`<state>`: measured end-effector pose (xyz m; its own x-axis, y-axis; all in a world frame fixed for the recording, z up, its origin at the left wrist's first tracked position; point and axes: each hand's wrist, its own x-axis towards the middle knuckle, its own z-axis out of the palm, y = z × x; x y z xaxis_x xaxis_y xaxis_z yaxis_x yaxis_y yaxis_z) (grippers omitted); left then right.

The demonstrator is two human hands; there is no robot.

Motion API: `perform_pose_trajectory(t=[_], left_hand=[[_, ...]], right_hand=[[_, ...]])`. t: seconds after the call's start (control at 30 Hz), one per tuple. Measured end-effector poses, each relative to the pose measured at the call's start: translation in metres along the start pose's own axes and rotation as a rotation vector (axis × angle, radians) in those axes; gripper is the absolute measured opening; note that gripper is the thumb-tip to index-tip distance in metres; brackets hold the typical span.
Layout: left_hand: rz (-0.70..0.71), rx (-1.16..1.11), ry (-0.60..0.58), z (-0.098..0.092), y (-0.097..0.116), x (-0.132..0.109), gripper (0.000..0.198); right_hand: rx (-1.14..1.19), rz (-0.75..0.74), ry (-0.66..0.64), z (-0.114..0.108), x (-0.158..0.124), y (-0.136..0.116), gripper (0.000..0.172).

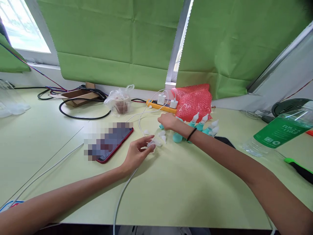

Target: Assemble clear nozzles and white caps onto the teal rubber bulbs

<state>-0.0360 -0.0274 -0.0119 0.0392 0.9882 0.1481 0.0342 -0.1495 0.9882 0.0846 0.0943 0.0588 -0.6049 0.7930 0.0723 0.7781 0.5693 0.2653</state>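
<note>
A clear plastic piece is pinched between the left hand's thumb and fingers, beside loose translucent tips. Right hand closure over the teal piece cannot be told. Tips could be scattered if the white cable were snagged.

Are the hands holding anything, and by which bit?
The left hand seems to hold a clear plastic piece by its left end. The right hand is at a teal piece; I can't tell whether it's gripped.

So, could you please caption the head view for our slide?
Left hand holding a clear piece, right hand holding a teal piece.
</note>
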Motion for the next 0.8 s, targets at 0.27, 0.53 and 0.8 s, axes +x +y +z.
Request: perform_pose_trajectory(t=[0.27,0.53,0.8], left_hand=[[0.078,0.069,0.054,0.0,-0.001,0.0,0.029],[0.301,0.339,0.097,0.0,0.006,-0.004,0.035],[0.081,-0.088,-0.024,0.007,0.012,-0.01,0.027]], right_hand=[[0.072,-0.163,0.29,-0.019,-0.03,0.002,0.019],[0.785,-0.322,0.426,0.028,-0.126,-0.023,0.017],[0.93,-0.143,0.446,0.06,-0.131,-0.036,0.01]])
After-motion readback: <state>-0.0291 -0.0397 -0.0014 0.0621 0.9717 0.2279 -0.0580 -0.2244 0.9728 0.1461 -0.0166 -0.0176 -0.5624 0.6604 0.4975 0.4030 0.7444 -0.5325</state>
